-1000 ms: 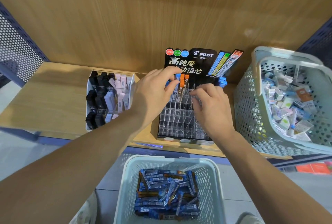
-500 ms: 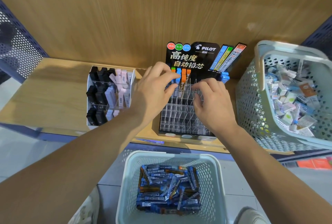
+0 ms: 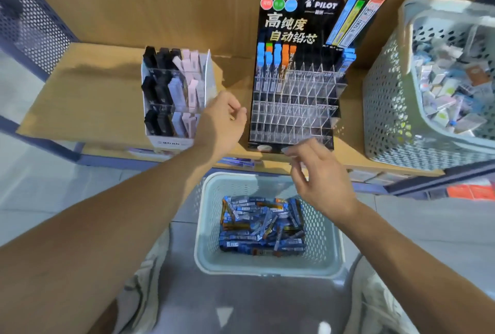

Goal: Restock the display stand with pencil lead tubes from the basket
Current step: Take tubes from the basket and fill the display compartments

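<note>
CAM head | is looking forward and steeply down from head height | is framing the basket (image 3: 267, 266) directly below, the display stand (image 3: 292, 119) close ahead on the shelf (image 3: 80, 87)

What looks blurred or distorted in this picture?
Head view: motion blur smears the right hand, less so the left hand; the wide lens bows the shelf and stretches the side basket; the display stand print reads clearly.
</note>
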